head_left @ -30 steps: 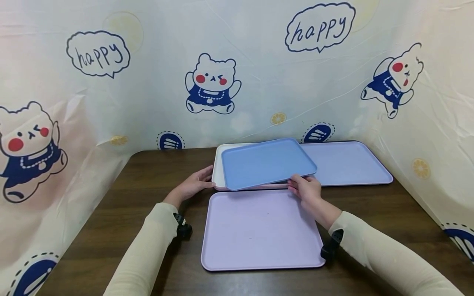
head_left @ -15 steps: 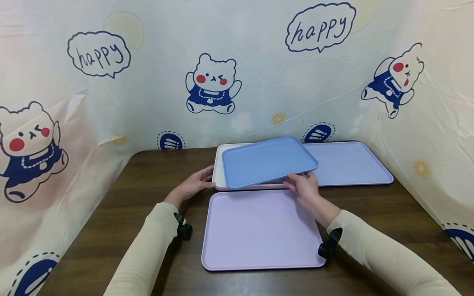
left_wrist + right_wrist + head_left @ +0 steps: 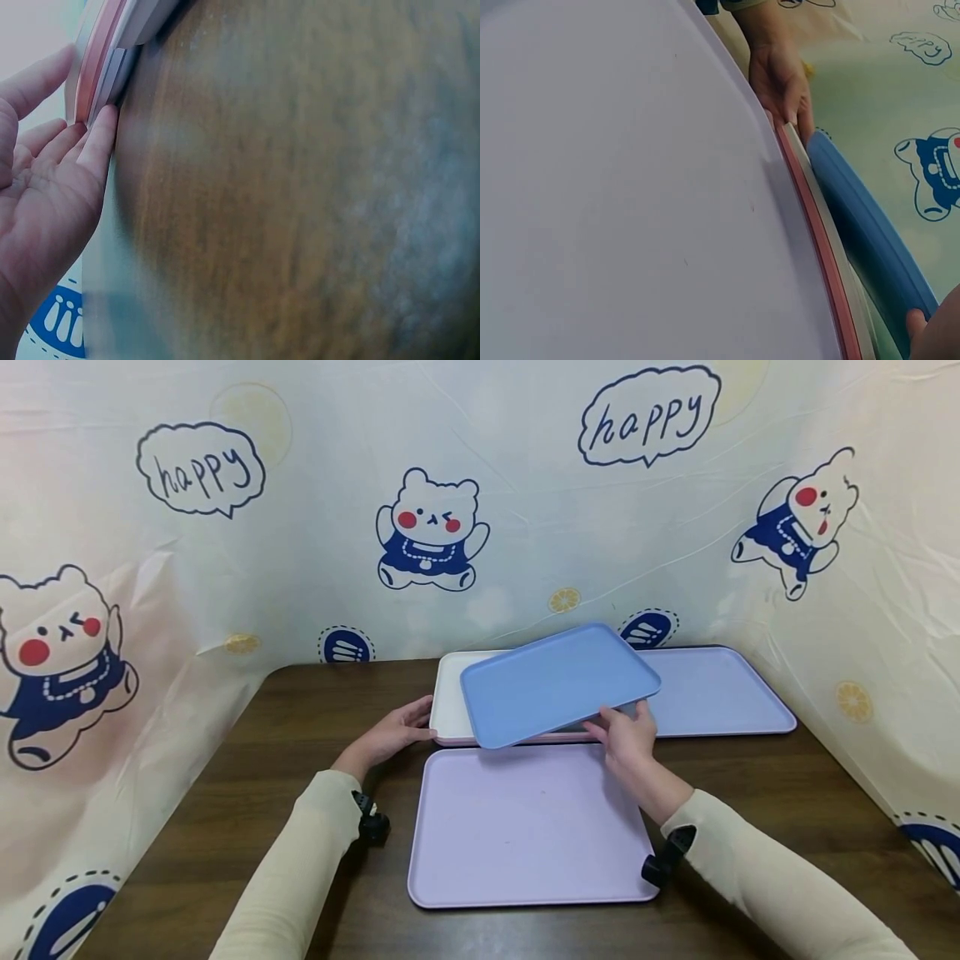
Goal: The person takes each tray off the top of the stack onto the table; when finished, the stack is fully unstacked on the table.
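In the head view, my right hand (image 3: 630, 742) pinches the near right edge of a blue tray (image 3: 558, 685), which tilts above a stack of trays. A white tray (image 3: 452, 706) tops that stack, and in the right wrist view a pink tray (image 3: 815, 225) shows directly beneath it. My left hand (image 3: 390, 732) rests against the stack's left end. Seen from the left wrist, its fingers (image 3: 97, 146) lie fairly straight along the stacked rims, the thumb at the other side of the corner. The right wrist view shows the blue tray apart from the white one near my right hand.
A lavender tray (image 3: 532, 827) lies flat in front of the stack, close to its near edge. To the right, a pale periwinkle tray (image 3: 712, 693) reaches along the back of the brown wooden table (image 3: 225, 810). A printed curtain (image 3: 300, 552) stands behind.
My right hand has raised the blue tray's right side and shifted it rightward, uncovering more of the white tray's left part. The left hand has stayed in place.
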Action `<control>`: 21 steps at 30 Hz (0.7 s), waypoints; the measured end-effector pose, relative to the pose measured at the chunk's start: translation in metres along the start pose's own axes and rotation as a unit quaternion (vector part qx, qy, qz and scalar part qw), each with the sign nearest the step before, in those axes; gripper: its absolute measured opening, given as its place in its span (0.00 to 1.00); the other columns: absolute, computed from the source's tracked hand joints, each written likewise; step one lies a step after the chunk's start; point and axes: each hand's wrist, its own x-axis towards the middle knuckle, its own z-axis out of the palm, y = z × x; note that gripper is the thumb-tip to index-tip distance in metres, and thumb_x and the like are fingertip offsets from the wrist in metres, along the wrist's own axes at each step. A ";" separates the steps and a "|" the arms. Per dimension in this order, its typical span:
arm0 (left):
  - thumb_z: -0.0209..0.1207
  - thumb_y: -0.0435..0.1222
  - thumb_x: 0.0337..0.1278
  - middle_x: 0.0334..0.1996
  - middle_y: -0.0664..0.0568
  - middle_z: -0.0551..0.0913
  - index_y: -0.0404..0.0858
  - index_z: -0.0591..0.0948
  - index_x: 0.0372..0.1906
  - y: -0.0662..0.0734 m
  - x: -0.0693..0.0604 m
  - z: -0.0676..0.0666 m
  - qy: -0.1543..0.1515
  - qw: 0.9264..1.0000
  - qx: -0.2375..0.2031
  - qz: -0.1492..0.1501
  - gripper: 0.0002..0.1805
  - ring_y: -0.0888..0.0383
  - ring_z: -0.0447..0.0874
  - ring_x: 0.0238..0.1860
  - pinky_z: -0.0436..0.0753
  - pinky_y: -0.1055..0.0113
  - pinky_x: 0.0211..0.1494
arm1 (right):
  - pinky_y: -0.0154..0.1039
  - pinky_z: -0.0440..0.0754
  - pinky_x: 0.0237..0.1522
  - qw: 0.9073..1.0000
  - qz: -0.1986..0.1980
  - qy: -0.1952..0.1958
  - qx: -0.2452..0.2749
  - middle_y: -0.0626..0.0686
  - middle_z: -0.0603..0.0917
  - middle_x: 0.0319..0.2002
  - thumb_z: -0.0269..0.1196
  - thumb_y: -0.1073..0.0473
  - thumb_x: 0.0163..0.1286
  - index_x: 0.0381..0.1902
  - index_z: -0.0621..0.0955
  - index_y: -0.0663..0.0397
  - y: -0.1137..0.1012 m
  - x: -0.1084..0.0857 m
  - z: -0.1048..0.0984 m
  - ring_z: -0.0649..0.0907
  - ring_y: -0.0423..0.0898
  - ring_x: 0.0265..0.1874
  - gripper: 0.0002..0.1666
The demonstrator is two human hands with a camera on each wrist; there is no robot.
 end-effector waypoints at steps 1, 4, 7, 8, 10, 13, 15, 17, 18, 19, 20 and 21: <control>0.64 0.37 0.61 0.76 0.50 0.53 0.45 0.53 0.77 0.000 0.000 0.000 -0.001 1.000 -0.001 0.000 0.44 0.50 0.55 0.73 0.60 0.53 0.71 | 0.42 0.82 0.47 1.000 -0.006 0.000 -0.006 0.56 0.58 0.73 0.48 0.74 0.72 0.78 0.43 0.36 -0.001 0.000 -0.001 0.74 0.51 0.62 0.48; 0.63 0.37 0.62 0.76 0.50 0.52 0.46 0.52 0.77 0.000 0.000 0.000 -0.003 1.000 -0.002 -0.001 0.44 0.49 0.54 0.74 0.59 0.52 0.71 | 0.43 0.81 0.48 1.000 -0.024 0.004 -0.010 0.56 0.57 0.74 0.48 0.74 0.73 0.78 0.42 0.36 -0.004 0.000 -0.005 0.74 0.52 0.62 0.48; 0.62 0.36 0.63 0.76 0.49 0.50 0.45 0.50 0.78 0.000 0.001 -0.001 -0.007 1.000 -0.007 -0.003 0.44 0.49 0.52 0.74 0.58 0.52 0.71 | 0.44 0.81 0.50 0.999 -0.038 0.010 -0.004 0.59 0.58 0.73 0.48 0.73 0.73 0.78 0.40 0.36 -0.008 0.002 -0.011 0.73 0.53 0.63 0.47; 0.62 0.35 0.63 0.76 0.49 0.49 0.44 0.50 0.78 0.000 0.001 -0.001 -0.008 1.000 -0.008 -0.005 0.44 0.48 0.51 0.74 0.58 0.51 0.71 | 0.44 0.81 0.50 0.999 -0.039 0.015 -0.001 0.60 0.58 0.73 0.49 0.73 0.74 0.78 0.39 0.36 -0.009 0.003 -0.013 0.73 0.53 0.62 0.48; 0.61 0.34 0.63 0.77 0.47 0.49 0.42 0.49 0.78 0.006 -0.002 -0.001 -0.014 1.000 -0.013 -0.007 0.44 0.47 0.51 0.74 0.58 0.51 0.71 | 0.44 0.80 0.50 0.999 -0.043 0.023 0.003 0.61 0.57 0.73 0.48 0.72 0.74 0.77 0.38 0.37 -0.013 0.005 -0.019 0.73 0.54 0.62 0.48; 0.61 0.34 0.63 0.77 0.47 0.48 0.42 0.49 0.78 0.007 -0.003 -0.001 -0.014 1.000 -0.012 -0.008 0.44 0.48 0.51 0.74 0.58 0.52 0.71 | 0.44 0.81 0.47 0.998 -0.043 0.041 0.004 0.61 0.56 0.73 0.49 0.71 0.74 0.77 0.38 0.37 -0.017 0.008 -0.028 0.75 0.54 0.60 0.47; 0.62 0.35 0.63 0.76 0.48 0.50 0.43 0.50 0.78 0.007 -0.004 -0.001 -0.011 1.000 -0.009 -0.004 0.44 0.49 0.52 0.74 0.59 0.52 0.71 | 0.44 0.81 0.46 0.998 -0.045 0.052 0.007 0.60 0.55 0.73 0.49 0.71 0.73 0.77 0.39 0.37 -0.019 0.010 -0.034 0.75 0.54 0.60 0.47; 0.63 0.37 0.62 0.76 0.50 0.51 0.45 0.51 0.78 0.000 0.000 -0.001 -0.005 1.000 -0.005 -0.001 0.44 0.50 0.53 0.74 0.59 0.53 0.71 | 0.43 0.82 0.45 0.997 -0.044 0.065 0.010 0.57 0.53 0.75 0.49 0.72 0.73 0.77 0.41 0.36 -0.021 0.012 -0.041 0.75 0.53 0.59 0.47; 0.63 0.37 0.62 0.76 0.50 0.52 0.45 0.52 0.77 0.000 0.000 -0.001 -0.004 1.000 -0.005 0.001 0.44 0.50 0.54 0.73 0.59 0.53 0.71 | 0.43 0.82 0.44 0.996 -0.045 0.069 0.014 0.55 0.51 0.75 0.49 0.72 0.72 0.77 0.41 0.36 -0.022 0.012 -0.044 0.74 0.52 0.59 0.47; 0.63 0.37 0.62 0.76 0.50 0.53 0.45 0.52 0.77 -0.001 0.000 -0.001 -0.003 1.000 -0.005 0.001 0.44 0.51 0.54 0.73 0.60 0.54 0.71 | 0.43 0.82 0.44 0.996 -0.046 0.072 0.016 0.54 0.49 0.76 0.49 0.72 0.72 0.77 0.41 0.36 -0.023 0.012 -0.048 0.74 0.51 0.58 0.47; 0.63 0.37 0.62 0.76 0.50 0.53 0.44 0.52 0.77 -0.001 0.000 -0.001 -0.002 1.000 -0.005 0.001 0.44 0.51 0.55 0.73 0.60 0.54 0.71 | 0.42 0.82 0.44 0.996 -0.045 0.075 0.021 0.52 0.47 0.76 0.48 0.73 0.71 0.77 0.41 0.36 -0.025 0.011 -0.051 0.75 0.50 0.58 0.47; 0.63 0.37 0.62 0.76 0.50 0.53 0.44 0.52 0.77 -0.001 0.000 0.000 -0.001 1.000 -0.005 0.002 0.44 0.51 0.55 0.73 0.60 0.54 0.71 | 0.42 0.82 0.43 0.996 -0.044 0.075 0.025 0.51 0.46 0.76 0.48 0.74 0.71 0.77 0.41 0.36 -0.026 0.011 -0.055 0.75 0.49 0.56 0.48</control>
